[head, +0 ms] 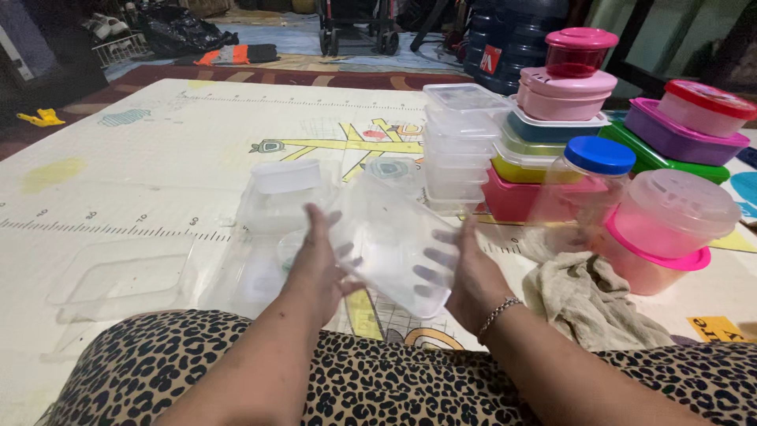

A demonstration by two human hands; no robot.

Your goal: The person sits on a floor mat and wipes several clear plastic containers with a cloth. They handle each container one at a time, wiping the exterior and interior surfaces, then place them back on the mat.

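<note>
Play mat (158, 150) on floor, clear container (390, 244) between both hands.

I sit on a home floor, on a printed play mat (158, 158). Beyond my grip stand stacked plastic food containers (552, 118); farther off are big water jugs (505, 39), stroller wheels (355, 35) and scattered clothes (236, 54).

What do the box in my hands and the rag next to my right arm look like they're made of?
The box, held between the left hand and the right hand, looks like thin clear plastic with a slightly frosted sheen: the fingers and the mat show through it. The rag looks like soft woven cloth, beige and matte, lying in crumpled folds.
</note>
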